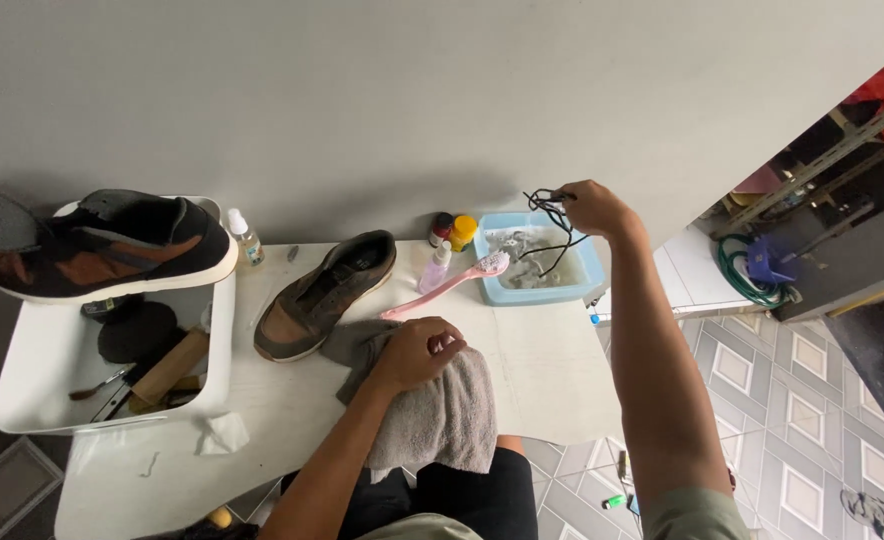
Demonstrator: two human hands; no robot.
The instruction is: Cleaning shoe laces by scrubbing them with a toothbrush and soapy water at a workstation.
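Here the right hand is raised over the far right of the tabletop, its fingers pinched shut on a tangle of dark shoelaces that dangles above a light blue basin of cloudy water. The left hand rests near the front edge, fingers curled and pressing on a grey towel that hangs over the tabletop's near side. Just left of that hand lies a brown shoe without laces, and a pink long-handled brush leans from the basin toward it. Small bottles stand at the far edge beside the basin. Far left — a white tub of tools, with a second shoe perched across its rim.
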